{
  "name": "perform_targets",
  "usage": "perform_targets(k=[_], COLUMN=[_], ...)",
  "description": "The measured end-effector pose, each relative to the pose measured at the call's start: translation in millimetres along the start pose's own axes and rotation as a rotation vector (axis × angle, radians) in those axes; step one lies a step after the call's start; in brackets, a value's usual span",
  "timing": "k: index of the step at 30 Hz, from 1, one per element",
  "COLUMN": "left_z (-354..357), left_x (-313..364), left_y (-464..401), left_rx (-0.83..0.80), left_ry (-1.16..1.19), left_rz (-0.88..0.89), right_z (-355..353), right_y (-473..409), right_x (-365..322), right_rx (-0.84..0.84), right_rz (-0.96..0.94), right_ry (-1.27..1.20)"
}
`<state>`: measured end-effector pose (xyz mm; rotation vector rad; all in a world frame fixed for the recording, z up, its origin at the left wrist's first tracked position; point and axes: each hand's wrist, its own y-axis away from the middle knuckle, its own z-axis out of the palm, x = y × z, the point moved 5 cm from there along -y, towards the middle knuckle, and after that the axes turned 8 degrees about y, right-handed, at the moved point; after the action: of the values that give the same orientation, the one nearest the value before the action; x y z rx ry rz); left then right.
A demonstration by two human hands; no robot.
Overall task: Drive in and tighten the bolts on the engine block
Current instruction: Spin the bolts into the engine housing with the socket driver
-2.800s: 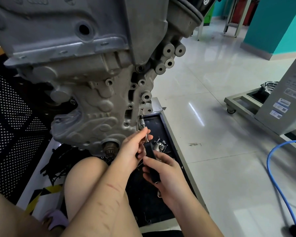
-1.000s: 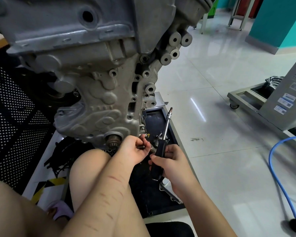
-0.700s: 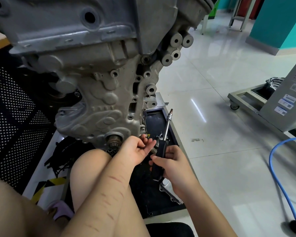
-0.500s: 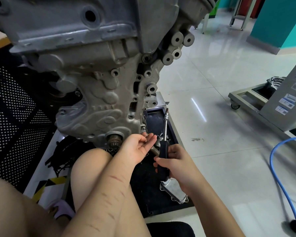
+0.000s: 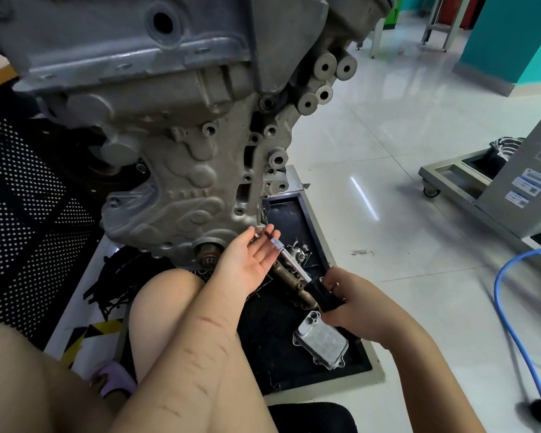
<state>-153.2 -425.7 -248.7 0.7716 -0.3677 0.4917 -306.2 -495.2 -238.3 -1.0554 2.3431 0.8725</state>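
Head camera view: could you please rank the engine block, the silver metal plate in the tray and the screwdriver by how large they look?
1. engine block, by far.
2 and 3. Too close to call: the silver metal plate looks bulkier, while the screwdriver looks longer but thin.

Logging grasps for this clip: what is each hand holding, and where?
Right hand grips the driver by its black handle. Left hand is open, fingertips at the driver's tip.

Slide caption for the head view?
Right hand aims driver at engine block; open left hand guides its tip.
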Motion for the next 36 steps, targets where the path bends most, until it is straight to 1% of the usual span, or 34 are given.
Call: perform_targets(k=[8, 15, 22, 29, 36], left_z=[3.5, 4.1, 3.2, 5.1, 6.7], left_x=[-2.6, -3.0, -3.7, -1.5, -1.9], left_y=[1.8, 3.2, 3.1, 5.1, 8.0], left_rx=[-0.03, -0.032, -0.002, 0.015, 0.01], left_ry=[0.0, -0.021, -0.007, 0.089, 0.08], left_rz=[0.01, 0.016, 0.019, 0.033, 0.033], right_z=[0.3, -3.6, -7.7, -10.1, -13.2], right_y=[0.2, 1.2, 1.7, 3.1, 3.8], right_x=[-5.3, -3.6, -5.1, -5.5, -5.7], right_rx=[-0.007, 0.036, 0.102, 0.112, 0.134], right_rz=[-0.026, -0.014, -0.017, -0.021, -0.041], right_ry=[0.061, 0.085, 0.004, -0.014, -0.049])
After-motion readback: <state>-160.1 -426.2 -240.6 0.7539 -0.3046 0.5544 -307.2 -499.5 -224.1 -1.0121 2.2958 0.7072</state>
